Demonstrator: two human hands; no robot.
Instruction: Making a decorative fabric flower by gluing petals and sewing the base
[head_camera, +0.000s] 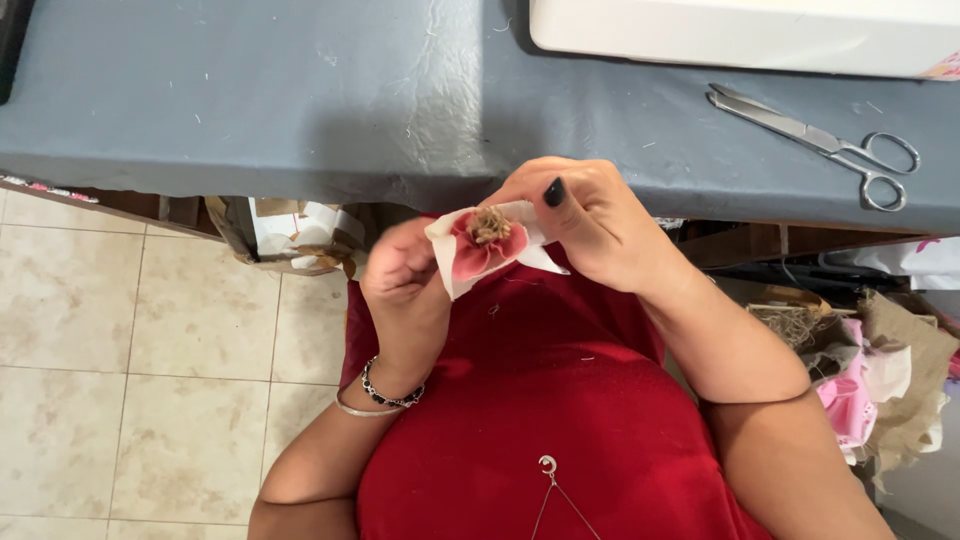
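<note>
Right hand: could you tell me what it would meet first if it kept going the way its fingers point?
The right hand points toward the left hand; it already touches the pink-and-white fabric flower between them.

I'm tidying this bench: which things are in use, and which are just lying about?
In use: small pink-and-white fabric flower with a brown twine centre, held by left hand and right hand.
Lying about: steel scissors; white machine base.

white machine (745, 35): cut off by top and right edges | dark object (12, 45): only a corner shows, top left | fabric flower (483, 247): back hidden by fingers | heap of cloth (880, 375): partly behind right arm
</note>
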